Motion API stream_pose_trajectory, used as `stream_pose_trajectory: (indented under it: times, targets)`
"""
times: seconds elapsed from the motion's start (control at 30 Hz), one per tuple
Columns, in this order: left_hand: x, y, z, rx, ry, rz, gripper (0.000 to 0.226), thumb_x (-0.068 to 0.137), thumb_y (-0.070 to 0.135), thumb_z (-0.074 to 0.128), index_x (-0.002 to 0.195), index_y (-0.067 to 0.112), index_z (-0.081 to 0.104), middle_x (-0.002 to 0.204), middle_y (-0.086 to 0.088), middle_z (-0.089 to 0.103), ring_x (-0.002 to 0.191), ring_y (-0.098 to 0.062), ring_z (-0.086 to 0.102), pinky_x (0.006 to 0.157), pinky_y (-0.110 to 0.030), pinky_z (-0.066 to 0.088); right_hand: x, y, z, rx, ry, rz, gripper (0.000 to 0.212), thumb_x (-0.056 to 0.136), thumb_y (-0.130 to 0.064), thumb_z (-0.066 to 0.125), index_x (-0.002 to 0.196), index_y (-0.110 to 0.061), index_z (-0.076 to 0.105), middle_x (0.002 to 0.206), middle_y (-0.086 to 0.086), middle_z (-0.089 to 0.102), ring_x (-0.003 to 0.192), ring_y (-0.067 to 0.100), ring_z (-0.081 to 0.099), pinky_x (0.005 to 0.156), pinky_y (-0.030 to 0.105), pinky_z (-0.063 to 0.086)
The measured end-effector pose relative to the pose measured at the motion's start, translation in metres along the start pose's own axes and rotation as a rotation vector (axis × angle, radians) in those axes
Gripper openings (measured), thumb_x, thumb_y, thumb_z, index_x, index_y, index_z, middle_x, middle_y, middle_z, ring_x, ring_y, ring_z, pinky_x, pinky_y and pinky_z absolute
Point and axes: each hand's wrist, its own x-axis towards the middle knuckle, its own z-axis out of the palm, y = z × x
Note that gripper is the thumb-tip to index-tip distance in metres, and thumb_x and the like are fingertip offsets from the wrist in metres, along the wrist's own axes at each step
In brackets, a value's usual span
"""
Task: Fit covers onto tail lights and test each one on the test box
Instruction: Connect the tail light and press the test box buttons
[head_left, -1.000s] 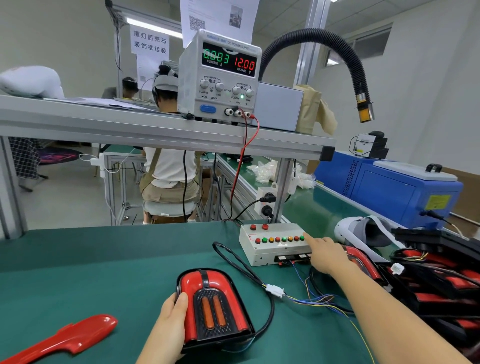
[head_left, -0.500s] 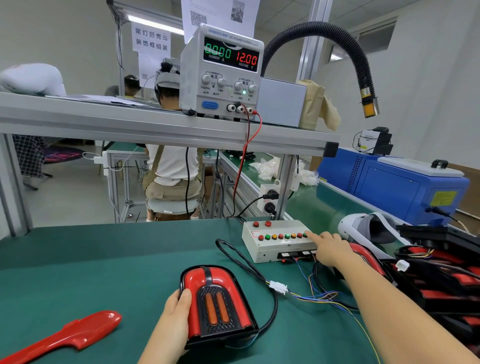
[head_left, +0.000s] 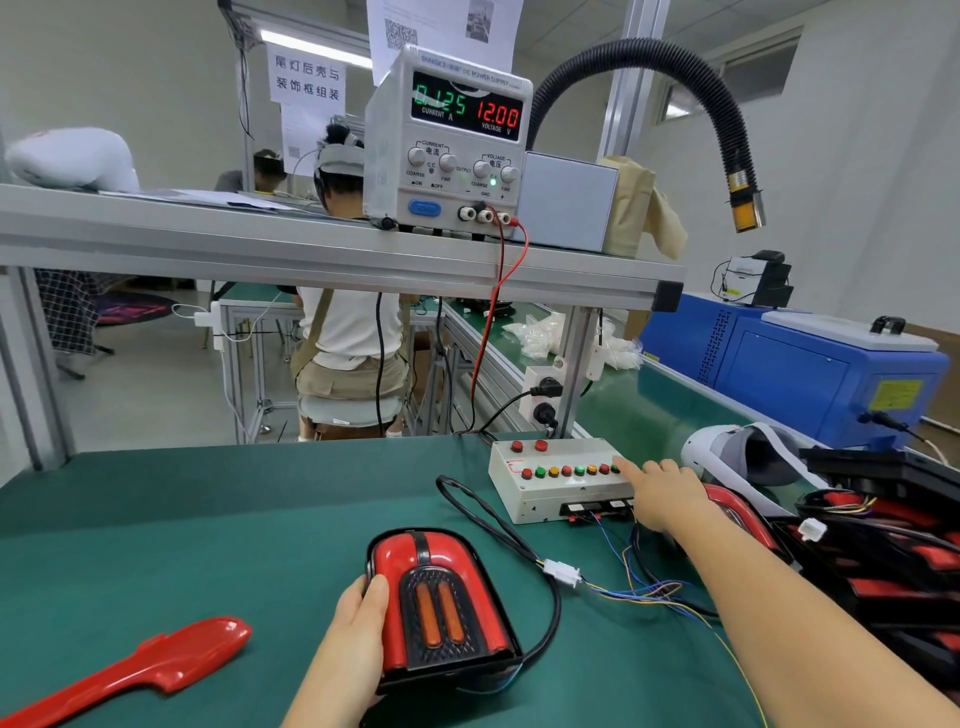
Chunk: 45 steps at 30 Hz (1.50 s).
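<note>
Forefinger of outstretched right grip (head_left: 662, 493) presses straight onto the test box (head_left: 524, 499), while left grip (head_left: 358, 634) clasps the tail light (head_left: 441, 603).

Power supply (head_left: 447, 140) display, current risen — 0.000 to 0.125

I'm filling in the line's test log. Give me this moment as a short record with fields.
step: tail light under test
left hand: grips the tail light's left edge on the green table
right hand: index finger on the test box, at its rightmost lower-row button
wiring: black cable from the tail light ends at a white connector joined to coloured wires
power supply: 0.125 A, 12.00 V
loose part: red cover at near left of table
</note>
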Motion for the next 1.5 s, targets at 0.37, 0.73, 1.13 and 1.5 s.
stream_pose_trajectory:
  times: [0.37,0.73,1.13,1.5]
  targets:
    - [0.003,-0.002,-0.003,0.123,0.017,-0.003,0.050,0.099,0.047,0.033,0.141,0.019,0.040,0.125,-0.005,0.058,0.110,-0.022,0.058,0.102,-0.038,0.039,0.002,0.001,-0.001,0.183,-0.068,0.016,0.078,0.091,-0.014,0.037,0.153,-0.036,-0.004,0.151,0.012,0.030,0.137,0.033,0.029,0.110,0.046,0.028]
    - [0.007,-0.007,-0.005,0.096,-0.012,-0.055,0.056,0.097,0.052,0.036,0.144,0.023,0.035,0.135,-0.008,0.053,0.120,-0.029,0.054,0.107,-0.049,0.037,0.000,0.004,-0.003,0.156,-0.082,0.029,0.077,0.092,-0.013,0.035,0.154,-0.035,-0.004,0.154,0.010,0.027,0.139,0.032,0.025,0.111,0.045,0.026]
    - [0.005,-0.006,-0.004,-0.005,-0.022,-0.113,0.049,0.096,0.056,0.036,0.138,0.031,0.040,0.123,-0.003,0.059,0.105,-0.026,0.062,0.098,-0.053,0.045,0.000,0.002,-0.004,0.122,-0.096,0.020,0.077,0.092,-0.012,0.036,0.153,-0.039,-0.002,0.152,0.012,0.028,0.137,0.033,0.027,0.110,0.046,0.028]
    - [0.006,-0.006,-0.003,0.037,-0.008,-0.084,0.049,0.098,0.052,0.034,0.139,0.027,0.041,0.121,-0.002,0.059,0.105,-0.022,0.061,0.101,-0.047,0.043,-0.002,0.002,-0.009,0.102,-0.093,0.011,0.074,0.093,-0.011,0.036,0.154,-0.034,0.001,0.153,0.012,0.027,0.138,0.034,0.026,0.111,0.046,0.027]
